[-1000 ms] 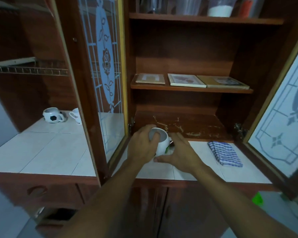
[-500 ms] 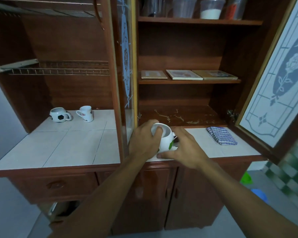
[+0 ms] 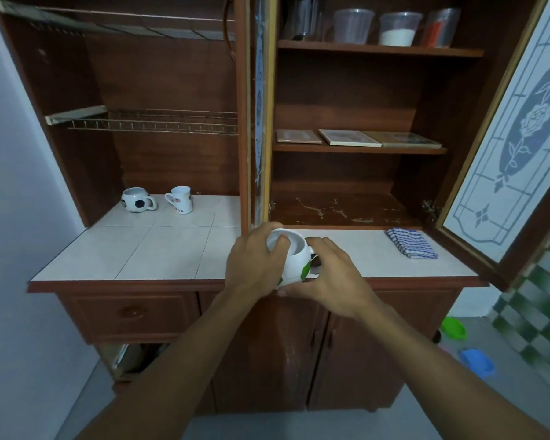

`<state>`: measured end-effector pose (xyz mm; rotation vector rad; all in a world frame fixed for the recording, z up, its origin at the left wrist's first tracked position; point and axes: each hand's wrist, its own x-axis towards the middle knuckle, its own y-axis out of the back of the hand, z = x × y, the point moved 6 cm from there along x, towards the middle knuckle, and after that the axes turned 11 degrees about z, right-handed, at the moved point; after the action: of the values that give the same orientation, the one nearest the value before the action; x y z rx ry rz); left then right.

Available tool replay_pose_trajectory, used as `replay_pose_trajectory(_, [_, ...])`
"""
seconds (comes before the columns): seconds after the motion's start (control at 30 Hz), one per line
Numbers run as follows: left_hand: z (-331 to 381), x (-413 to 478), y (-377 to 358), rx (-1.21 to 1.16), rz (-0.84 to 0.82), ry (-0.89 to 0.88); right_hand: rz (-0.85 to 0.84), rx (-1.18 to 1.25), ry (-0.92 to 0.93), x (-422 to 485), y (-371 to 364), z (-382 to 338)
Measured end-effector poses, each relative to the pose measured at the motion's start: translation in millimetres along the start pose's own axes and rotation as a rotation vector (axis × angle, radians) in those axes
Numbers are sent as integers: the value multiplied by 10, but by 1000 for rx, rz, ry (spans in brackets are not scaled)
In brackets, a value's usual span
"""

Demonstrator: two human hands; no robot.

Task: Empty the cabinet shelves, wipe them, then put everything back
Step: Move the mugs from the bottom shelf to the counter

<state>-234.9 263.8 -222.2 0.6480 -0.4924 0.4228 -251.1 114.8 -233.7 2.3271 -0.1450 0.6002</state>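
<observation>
**White mug held in both hands at the counter's front edge**

White ceramic with green patches is gripped from two sides at the centre of the frame. The mug (image 3: 294,262) is wrapped on its left by the left hand (image 3: 254,265), one finger hooked over the rim, and is cupped low on its handle side by the right hand (image 3: 334,281). It is held just above the front of the tiled counter (image 3: 159,249), below the scuffed lowest shelf (image 3: 346,211), which is seen bare.

The step is judged to be carrying the mug clear of the cabinet. It is best kept upright and set down beside the football mug (image 3: 137,200) and the printed mug (image 3: 181,199) at middle left, well back from the edge. The open door edge just above the left hand should be passed with care. The striped cloth (image 3: 411,247) at right is left free for wiping. The flat tiles (image 3: 350,137) and the tubs (image 3: 397,28) at upper right are yet to be taken out.
</observation>
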Motion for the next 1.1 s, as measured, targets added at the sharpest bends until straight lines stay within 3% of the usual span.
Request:
replay_pose_trajectory(0.27, [-337,105,560,-28,34,6,7,0,31,17,-451,-477])
replay_pose_trajectory(0.7, [-1478,764,1627,-12,-13,-21,68,29,2,363,-1731,-1503])
replay_pose_trajectory(1.1, [-2011,1259,1686,-8,-33,-14,52,-28,-48,816,-2284,-1616])
